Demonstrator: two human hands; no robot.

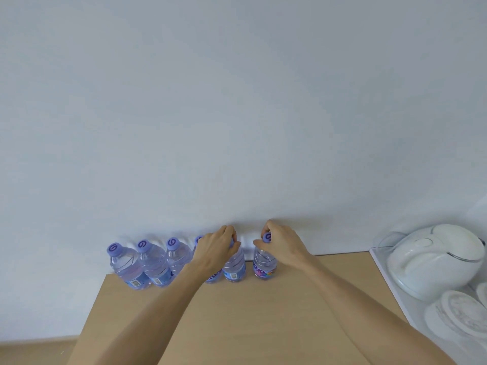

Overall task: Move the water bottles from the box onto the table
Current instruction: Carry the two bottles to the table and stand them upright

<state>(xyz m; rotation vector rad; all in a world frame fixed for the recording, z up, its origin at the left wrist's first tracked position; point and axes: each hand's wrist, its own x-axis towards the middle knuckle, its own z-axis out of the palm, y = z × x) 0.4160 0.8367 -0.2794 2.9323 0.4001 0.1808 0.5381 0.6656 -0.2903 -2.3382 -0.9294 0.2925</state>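
Three water bottles (126,267) stand upright along the table's (263,312) far edge, by the wall (237,101). A fourth is mostly hidden. Left hand (214,248) grips the fifth bottle (234,267) at its top. Right hand (282,245) pinches the sixth bottle's (263,267) cap. White dishes (434,262) sit far right.
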